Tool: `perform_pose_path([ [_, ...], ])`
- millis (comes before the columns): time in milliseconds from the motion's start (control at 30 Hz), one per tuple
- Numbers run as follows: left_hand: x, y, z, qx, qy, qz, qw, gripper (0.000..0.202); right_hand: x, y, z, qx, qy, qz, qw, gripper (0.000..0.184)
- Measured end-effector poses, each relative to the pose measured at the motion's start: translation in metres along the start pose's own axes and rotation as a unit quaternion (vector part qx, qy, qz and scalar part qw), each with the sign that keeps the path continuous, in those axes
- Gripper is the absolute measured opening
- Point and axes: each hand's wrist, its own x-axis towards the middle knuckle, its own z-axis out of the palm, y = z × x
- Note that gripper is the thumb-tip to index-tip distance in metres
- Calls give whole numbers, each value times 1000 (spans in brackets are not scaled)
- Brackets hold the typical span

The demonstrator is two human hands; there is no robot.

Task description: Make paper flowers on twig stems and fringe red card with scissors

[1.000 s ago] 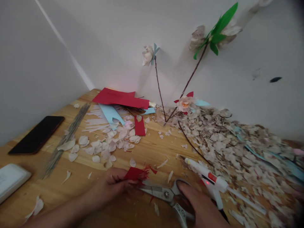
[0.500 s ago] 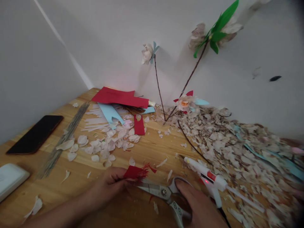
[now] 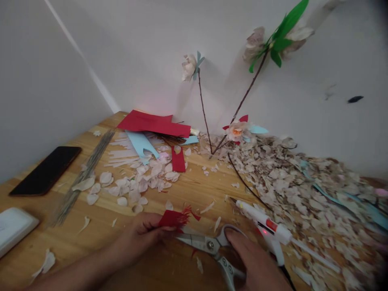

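Between the thumb and fingers of my left hand [image 3: 148,231] is a small piece of red paper [image 3: 170,218], its right end cut into a thin fringe. My right hand [image 3: 254,258] grips a pair of scissors [image 3: 209,245] by its handles, thumb through the upper loop. The scissor blades point left, and their tips lie just below the red paper, close to my left fingertips. Whether the tips touch the paper I cannot tell. A curled red scrap [image 3: 196,216] is right of the fringe.
A white glue gun [image 3: 266,222] with a lit red light lies right of the scissors, before a broad heap of dried petals [image 3: 291,173]. Flower branches [image 3: 247,95] lean on the wall. Wires [image 3: 91,169], a phone [image 3: 45,170], loose petals [image 3: 145,180] and red sheets [image 3: 151,122] occupy the left and back.
The view has shifted very slightly. Both hands, the red paper and the scissors keep almost the same positions, with the blade tips still beside the paper.
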Motion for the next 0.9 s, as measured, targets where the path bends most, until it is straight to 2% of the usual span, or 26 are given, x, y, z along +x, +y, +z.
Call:
perform_pose_path([
  [200,2,-4,-4,19,-10,21,1000,20,-1,-5,-3,37,3,-14,999,32],
  [533,1,-5,-3,1,-41,23,999,25,0,-4,-6,38,1,-22,999,34],
  [900,1,-6,-5,-26,-57,-38,997,32,1,2,-2,41,11,-23,999,27],
])
